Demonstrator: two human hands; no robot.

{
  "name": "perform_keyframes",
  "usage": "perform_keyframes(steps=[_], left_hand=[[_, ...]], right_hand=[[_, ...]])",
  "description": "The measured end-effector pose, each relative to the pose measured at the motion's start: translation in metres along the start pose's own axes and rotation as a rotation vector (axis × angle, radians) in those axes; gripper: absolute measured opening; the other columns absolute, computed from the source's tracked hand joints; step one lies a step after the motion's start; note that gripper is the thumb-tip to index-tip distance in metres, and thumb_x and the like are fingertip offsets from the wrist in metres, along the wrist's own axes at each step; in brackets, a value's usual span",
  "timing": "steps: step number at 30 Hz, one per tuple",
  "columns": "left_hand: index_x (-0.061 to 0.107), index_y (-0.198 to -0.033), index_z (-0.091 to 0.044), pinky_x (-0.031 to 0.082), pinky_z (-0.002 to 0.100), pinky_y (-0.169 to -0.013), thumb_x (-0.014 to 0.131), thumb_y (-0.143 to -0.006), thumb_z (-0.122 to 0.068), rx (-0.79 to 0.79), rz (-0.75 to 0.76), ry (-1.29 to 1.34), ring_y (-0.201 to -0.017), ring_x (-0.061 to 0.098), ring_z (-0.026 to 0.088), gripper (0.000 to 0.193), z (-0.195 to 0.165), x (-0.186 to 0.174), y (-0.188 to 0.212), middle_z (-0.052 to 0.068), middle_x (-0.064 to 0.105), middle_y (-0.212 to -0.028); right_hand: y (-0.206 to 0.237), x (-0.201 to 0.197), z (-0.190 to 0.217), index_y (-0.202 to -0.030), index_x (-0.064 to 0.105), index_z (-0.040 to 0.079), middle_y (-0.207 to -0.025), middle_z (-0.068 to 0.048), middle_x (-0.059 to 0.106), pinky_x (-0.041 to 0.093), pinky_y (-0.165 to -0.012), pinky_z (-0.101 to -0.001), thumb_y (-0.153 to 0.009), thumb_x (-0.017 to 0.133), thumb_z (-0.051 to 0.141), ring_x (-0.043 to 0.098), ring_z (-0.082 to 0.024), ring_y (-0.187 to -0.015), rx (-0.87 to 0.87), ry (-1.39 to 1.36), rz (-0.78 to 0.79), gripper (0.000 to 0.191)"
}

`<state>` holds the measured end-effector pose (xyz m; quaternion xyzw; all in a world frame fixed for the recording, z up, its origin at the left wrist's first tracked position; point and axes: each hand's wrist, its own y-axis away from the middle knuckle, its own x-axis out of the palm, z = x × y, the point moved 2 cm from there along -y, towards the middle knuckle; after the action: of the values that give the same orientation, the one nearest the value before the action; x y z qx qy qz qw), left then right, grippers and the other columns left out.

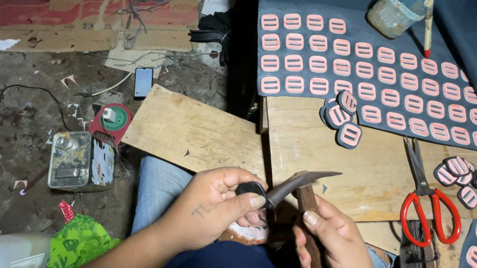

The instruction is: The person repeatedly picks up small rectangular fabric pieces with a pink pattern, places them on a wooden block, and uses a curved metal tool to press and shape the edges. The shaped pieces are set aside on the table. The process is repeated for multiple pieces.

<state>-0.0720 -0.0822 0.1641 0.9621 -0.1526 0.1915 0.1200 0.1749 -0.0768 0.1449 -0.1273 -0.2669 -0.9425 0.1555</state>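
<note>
- At lower centre of the frame, left hand (214,205) pinches a small dark buckle piece (252,189) between thumb and fingertips.
- Right hand (337,243) wraps a wooden-handled hammer (306,195), its head touching the piece.

Small dark buckle piece (253,189), pinched at its edge by left hand (214,205), low over the lap. Hammer (306,195) with curved, pointed metal head and worn wooden handle, gripped by right hand (334,239) just below the head; head tilted left, resting against the piece.
</note>
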Motion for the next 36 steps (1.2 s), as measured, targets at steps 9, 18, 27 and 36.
perform_keyframes(steps=[9, 18, 27, 36], left_hand=[[0.058, -0.116, 0.002, 0.056, 0.026, -0.069, 0.064, -0.099, -0.01, 0.064, -0.088, -0.026, -0.08, 0.07, 0.013, 0.022, -0.005, 0.0, -0.003, 0.008, 0.07, -0.094], [0.062, -0.109, 0.005, 0.056, 0.026, -0.066, 0.061, -0.1, -0.008, 0.053, -0.152, -0.048, -0.072, 0.066, 0.01, 0.015, 0.002, 0.0, 0.001, 0.007, 0.067, -0.088], [0.059, -0.115, 0.003, 0.06, 0.027, -0.073, 0.061, -0.099, -0.006, 0.15, -0.101, 0.122, -0.079, 0.067, 0.009, 0.018, 0.009, 0.005, 0.006, 0.007, 0.068, -0.095], [0.06, -0.115, 0.002, 0.059, 0.026, -0.069, 0.062, -0.1, -0.009, 0.088, -0.173, 0.053, -0.075, 0.069, 0.011, 0.019, 0.007, 0.004, -0.004, 0.007, 0.07, -0.091]], right_hand=[[0.005, 0.004, 0.001, -0.144, 0.054, 0.003, -0.075, -0.009, 0.065, 0.052, -0.052, -0.0309, -0.095, 0.058, 0.013, 0.062, -0.016, -0.055, -0.216, 0.143, -0.141, 0.05], [0.015, 0.005, 0.01, -0.137, 0.058, -0.002, -0.095, -0.006, 0.071, 0.054, -0.069, -0.0265, -0.095, 0.063, 0.01, 0.066, -0.011, -0.078, -0.512, 0.557, -0.223, 0.044], [0.002, 0.013, -0.003, -0.139, 0.053, 0.002, -0.069, -0.008, 0.063, 0.05, -0.045, -0.0299, -0.097, 0.054, 0.021, 0.058, -0.015, -0.046, -0.064, 0.052, -0.006, 0.046], [-0.003, 0.014, -0.009, -0.135, 0.053, 0.003, -0.073, -0.008, 0.064, 0.053, -0.05, -0.032, -0.097, 0.053, 0.02, 0.061, -0.015, -0.052, -0.241, -0.003, -0.16, 0.041]])
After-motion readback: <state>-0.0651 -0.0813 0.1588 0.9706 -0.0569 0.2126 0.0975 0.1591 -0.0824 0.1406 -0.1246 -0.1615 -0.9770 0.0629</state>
